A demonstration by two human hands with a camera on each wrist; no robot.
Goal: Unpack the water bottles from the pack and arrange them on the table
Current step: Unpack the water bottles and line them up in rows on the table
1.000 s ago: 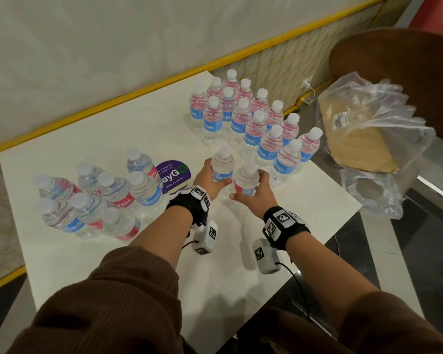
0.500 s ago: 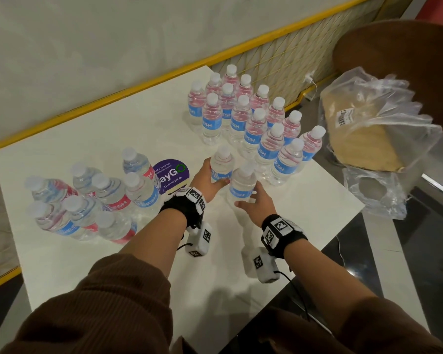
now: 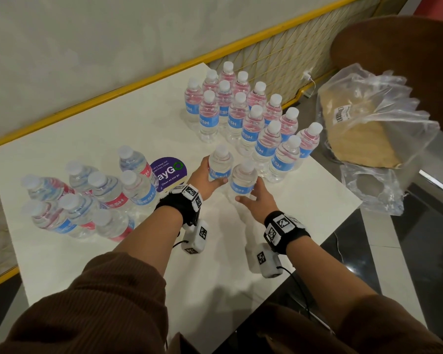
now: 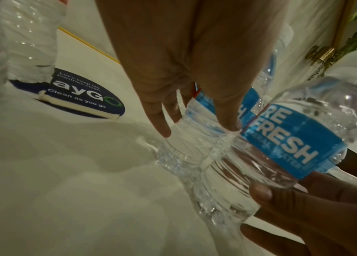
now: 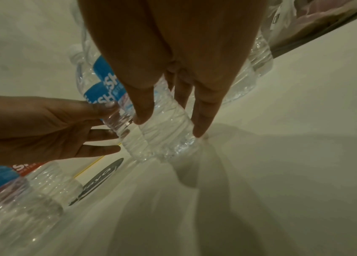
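Note:
Two clear water bottles with blue labels stand side by side on the white table [image 3: 113,251], just in front of the arranged group of upright bottles [image 3: 253,118]. My left hand [image 3: 205,180] grips the left bottle [image 3: 219,164] at its label, thumb in front. My right hand [image 3: 256,200] holds the right bottle [image 3: 242,182] low down, between thumb and fingers. In the left wrist view the left bottle [image 4: 190,138] sits between my fingers, with the right bottle [image 4: 293,138] beside it. In the right wrist view my fingers [image 5: 201,121] straddle the right bottle [image 5: 168,124].
Several more bottles [image 3: 92,198] lean together at the table's left. A purple round sticker [image 3: 170,171] lies by my left hand. A clear plastic bag with cardboard [image 3: 363,129] sits off the table's right edge, by a brown chair [image 3: 394,42].
My right hand has slid back and lower on its bottle, its hold looser. The left hand keeps its grip, and both bottles stay close to the arranged group.

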